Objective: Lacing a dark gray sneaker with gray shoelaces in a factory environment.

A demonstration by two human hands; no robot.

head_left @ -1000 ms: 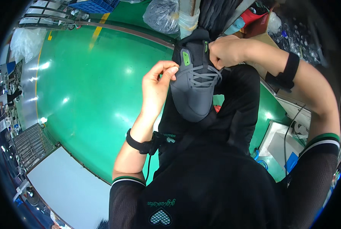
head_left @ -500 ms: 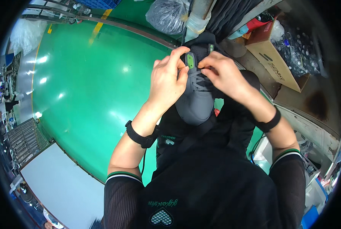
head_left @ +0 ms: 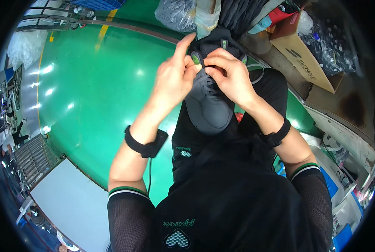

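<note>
A dark grey sneaker [head_left: 209,111] rests on my lap, its toe toward me and its opening away from me. Thin grey laces [head_left: 205,84] cross its front. My left hand [head_left: 175,72] is at the left side of the opening. Its thumb and bent fingers close on a grey flap with a green patch [head_left: 196,59], while the index finger stretches upward. My right hand [head_left: 229,75] pinches beside that flap, apparently on a lace; its fingertips partly hide what they hold. A pale loop of lace [head_left: 261,69] curves out to the right of this hand.
At the right, a cardboard box [head_left: 300,52] holds clear plastic bags with dark items. Beyond the shoe are a stuffed plastic bag [head_left: 175,14], a wrapped post [head_left: 206,19] and bundled dark material [head_left: 240,14]. A white panel [head_left: 72,203] stands lower left above the green floor [head_left: 91,96].
Both hands and the shoe have shifted slightly left and away from me. The green-patched flap now shows more edge-on. My right fingers moved closer to it, and a lace loop shows at right.
</note>
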